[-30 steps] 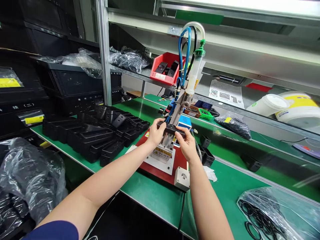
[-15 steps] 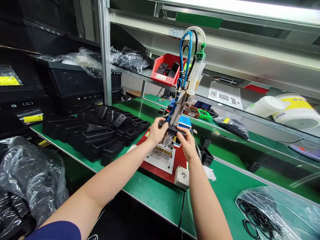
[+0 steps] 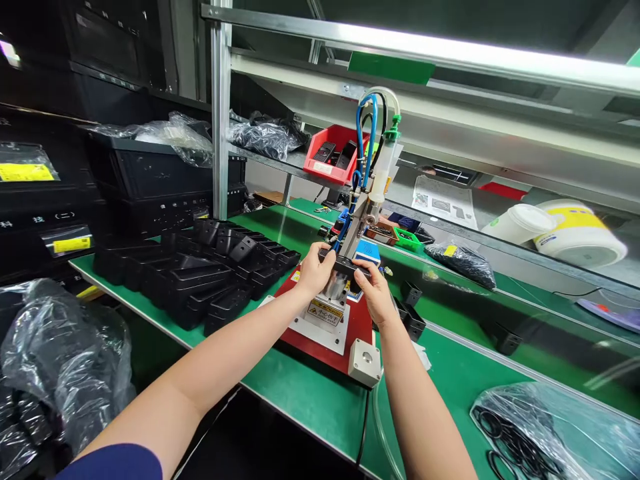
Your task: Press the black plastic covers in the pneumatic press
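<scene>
A black plastic part (image 3: 345,265) lies across the top of the metal post of a dispensing machine (image 3: 364,220) with a syringe and blue and black hoses. My left hand (image 3: 316,268) grips the part's left end, thumb on top. At its right end, my right hand (image 3: 373,283) pinches it between thumb and fingers. The syringe (image 3: 384,167) tilts above the part. Below, a yellow warning label (image 3: 327,312) faces me on the machine's red base (image 3: 313,340). My fingers hide the underside of both ends.
Many black plastic housings (image 3: 200,280) cover the bench's left side. A grey push-button box (image 3: 365,362) stands at the base's front right corner. On the right lies a clear bag of black rings (image 3: 530,433). A red bin (image 3: 333,157) and white tubs (image 3: 575,233) sit on the shelf.
The camera view has tilted up slightly, so the machine and shelf appear lower. Both hands keep hold of the black part at the post, with little visible movement.
</scene>
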{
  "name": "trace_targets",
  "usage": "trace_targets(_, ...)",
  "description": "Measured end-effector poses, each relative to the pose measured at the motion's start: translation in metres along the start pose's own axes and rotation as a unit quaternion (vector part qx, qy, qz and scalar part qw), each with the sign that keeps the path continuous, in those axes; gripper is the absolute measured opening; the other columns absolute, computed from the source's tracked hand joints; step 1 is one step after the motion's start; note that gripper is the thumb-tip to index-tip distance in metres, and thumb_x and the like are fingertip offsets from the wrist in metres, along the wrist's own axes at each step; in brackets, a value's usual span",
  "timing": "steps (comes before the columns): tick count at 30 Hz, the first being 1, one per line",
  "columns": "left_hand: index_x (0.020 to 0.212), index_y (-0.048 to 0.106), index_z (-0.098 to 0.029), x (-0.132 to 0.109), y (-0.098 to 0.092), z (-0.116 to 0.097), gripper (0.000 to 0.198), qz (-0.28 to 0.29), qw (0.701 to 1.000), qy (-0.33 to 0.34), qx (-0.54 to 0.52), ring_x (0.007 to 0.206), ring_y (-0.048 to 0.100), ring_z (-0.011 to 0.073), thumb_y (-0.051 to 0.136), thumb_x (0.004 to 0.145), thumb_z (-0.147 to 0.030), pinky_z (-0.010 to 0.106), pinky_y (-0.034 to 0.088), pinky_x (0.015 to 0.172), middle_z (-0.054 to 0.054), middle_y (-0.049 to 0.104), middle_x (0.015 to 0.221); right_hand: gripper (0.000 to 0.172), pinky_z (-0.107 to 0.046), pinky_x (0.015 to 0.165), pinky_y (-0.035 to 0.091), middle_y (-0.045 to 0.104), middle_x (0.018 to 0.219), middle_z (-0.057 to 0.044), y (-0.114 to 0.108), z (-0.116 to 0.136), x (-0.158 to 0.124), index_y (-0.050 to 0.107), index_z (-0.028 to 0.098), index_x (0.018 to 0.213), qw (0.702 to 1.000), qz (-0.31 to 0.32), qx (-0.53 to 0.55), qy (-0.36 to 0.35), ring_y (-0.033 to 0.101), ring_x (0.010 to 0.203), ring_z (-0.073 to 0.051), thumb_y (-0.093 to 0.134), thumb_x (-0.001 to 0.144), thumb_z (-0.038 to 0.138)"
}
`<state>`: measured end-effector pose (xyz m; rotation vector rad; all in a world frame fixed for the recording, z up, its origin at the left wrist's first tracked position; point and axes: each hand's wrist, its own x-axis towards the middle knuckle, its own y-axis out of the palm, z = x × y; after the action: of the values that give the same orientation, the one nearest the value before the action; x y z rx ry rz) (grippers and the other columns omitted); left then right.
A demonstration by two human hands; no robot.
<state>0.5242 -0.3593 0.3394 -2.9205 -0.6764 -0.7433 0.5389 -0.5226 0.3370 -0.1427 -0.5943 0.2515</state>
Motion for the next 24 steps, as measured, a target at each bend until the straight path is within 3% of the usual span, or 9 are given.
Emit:
trace_targets(6, 0.087, 0.058, -0.019, 0.001, 0.001, -0.001, 0.027, 0.019, 1.0, 0.02, 0.007, 0.056, 0.057, 0.0128, 0.052, 0.089, -0.046, 0.023, 0.044, 0.058, -0.001, 0.06, 0.067, 0.039, -0.031, 0.076, 0.048, 0.065, 0.099, -0.004, -0.001, 0.006, -0.002, 0.064, 0.021, 0.107, 0.999, -0.02, -0.027, 0.0, 0.059, 0.083, -0.019, 0.059, 0.086, 0.054)
trace_targets(13, 0.102, 0.055, -0.018, -0.009, -0.001, 0.006, 0.029, 0.023, 0.999, 0.031, -0.013, 0.053, 0.057, 0.0107, 0.045, 0.092, -0.044, 0.023, 0.046, 0.054, 0.001, 0.062, 0.082, 0.039, -0.032, 0.081, 0.048, 0.066, 0.103, -0.004, -0.002, 0.005, -0.006, 0.064, 0.023, 0.11, 0.999, -0.004, -0.042, 0.0, 0.06, 0.087, -0.019, 0.06, 0.086, 0.052)
trace_targets(18, 0.104, 0.056, -0.018, -0.013, -0.002, 0.014, 0.022, 0.006, 0.998, 0.057, -0.004, 0.082, 0.062, 0.0154, 0.047, 0.091, -0.033, 0.027, 0.049, 0.075, 0.005, 0.065, 0.096, 0.036, -0.03, 0.073, 0.049, 0.065, 0.102, -0.003, -0.002, 0.001, -0.01, 0.065, 0.024, 0.111, 0.999, 0.017, -0.044, 0.001, 0.058, 0.077, -0.016, 0.063, 0.085, 0.049)
trace_targets(24, 0.106, 0.056, -0.018, -0.015, -0.002, 0.02, 0.024, 0.01, 0.997, 0.078, 0.003, 0.092, 0.062, 0.0172, 0.046, 0.091, -0.035, 0.029, 0.049, 0.083, 0.007, 0.065, 0.103, 0.033, -0.031, 0.085, 0.047, 0.062, 0.113, -0.002, 0.002, -0.01, -0.014, 0.062, 0.027, 0.114, 1.0, 0.008, -0.017, -0.012, 0.058, 0.095, -0.018, 0.06, 0.088, 0.047)
